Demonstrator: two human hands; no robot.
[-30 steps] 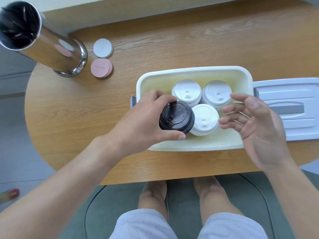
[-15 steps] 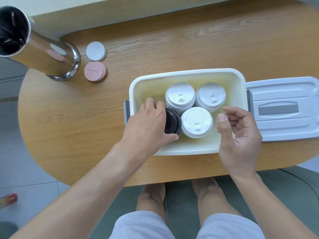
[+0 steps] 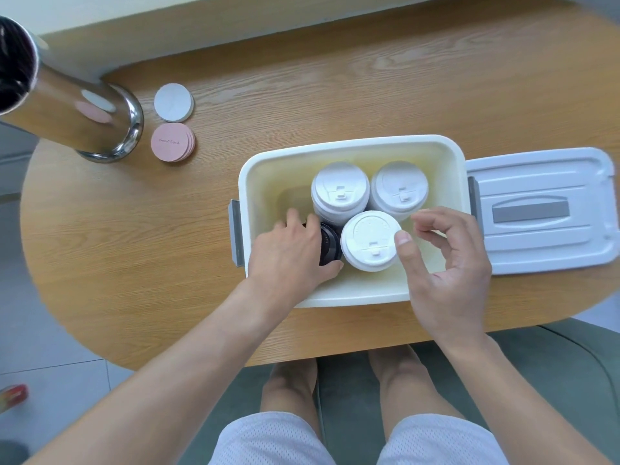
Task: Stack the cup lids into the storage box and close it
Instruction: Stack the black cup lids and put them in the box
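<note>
The left hand point(image 3: 288, 253) holds the black lids point(image 3: 329, 245) low inside the storage box point(image 3: 352, 293), the right hand point(image 3: 446, 263) hangs loose beside the white lids point(image 3: 370, 239), so next comes letting go and fetching the box cover point(image 3: 536, 213)

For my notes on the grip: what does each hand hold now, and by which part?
The left hand grips the black lids from above, round the rim. The right hand holds nothing.
</note>
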